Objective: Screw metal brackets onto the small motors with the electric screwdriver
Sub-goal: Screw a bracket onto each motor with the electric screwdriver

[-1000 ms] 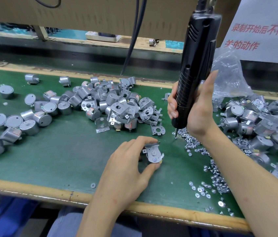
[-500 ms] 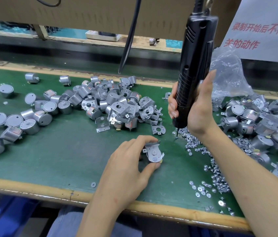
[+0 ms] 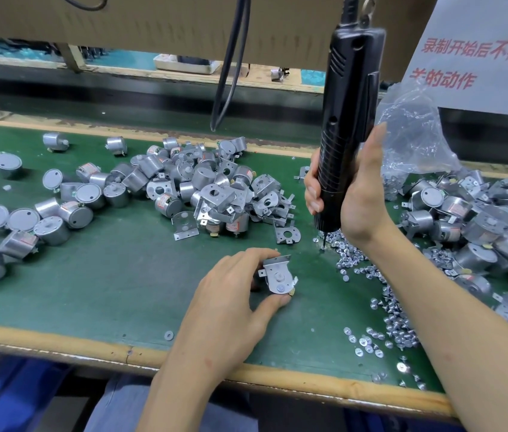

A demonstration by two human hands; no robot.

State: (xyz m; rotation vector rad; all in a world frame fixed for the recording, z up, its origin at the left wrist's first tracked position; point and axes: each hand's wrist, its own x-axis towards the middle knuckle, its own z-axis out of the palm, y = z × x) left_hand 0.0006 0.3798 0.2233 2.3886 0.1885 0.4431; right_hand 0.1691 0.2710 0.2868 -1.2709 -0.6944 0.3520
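L hand (image 3: pixel 231 294) pinching flat steel bracket (image 3: pixel 279 277), R hand (image 3: pixel 360 201) gripping ribbed black screwdriver (image 3: pixel 348 120)

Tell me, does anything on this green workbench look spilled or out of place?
Yes: small silver screws lie strewn loose over the green mat on the right, some nearly reaching the wooden front edge. One flat grey washer sits alone near the left hand. Nothing looks damaged.

Silver bracket-topped motor (image 3: pixel 278 280) lying near bench (image 3: pixel 121 291) front; black electric screwdriver (image 3: pixel 348 120) upright, bit down.
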